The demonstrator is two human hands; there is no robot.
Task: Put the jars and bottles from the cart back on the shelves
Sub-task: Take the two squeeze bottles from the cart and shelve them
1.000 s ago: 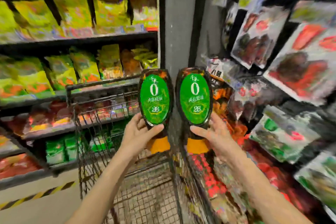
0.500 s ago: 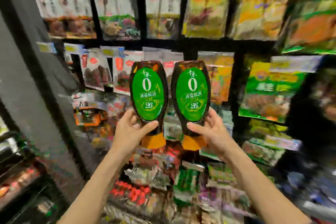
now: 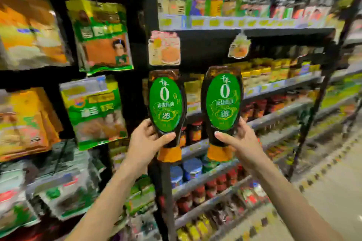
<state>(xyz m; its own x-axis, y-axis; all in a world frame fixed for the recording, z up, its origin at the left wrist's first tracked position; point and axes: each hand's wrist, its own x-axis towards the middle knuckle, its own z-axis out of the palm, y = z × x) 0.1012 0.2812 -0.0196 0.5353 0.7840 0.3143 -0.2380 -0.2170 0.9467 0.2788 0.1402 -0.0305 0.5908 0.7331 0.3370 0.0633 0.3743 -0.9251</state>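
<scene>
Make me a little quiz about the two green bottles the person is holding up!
1. True or false: both bottles are held with their orange caps pointing down.
2. What does the right hand hold? A) a blue-lidded jar B) a squeeze bottle with a green label C) a snack bag
3. Fill in: the big numeral at the top of each green label is ___.

Key
1. True: the left bottle and the right bottle both have caps at the bottom.
2. B; the left hand holds its twin.
3. 0
</scene>
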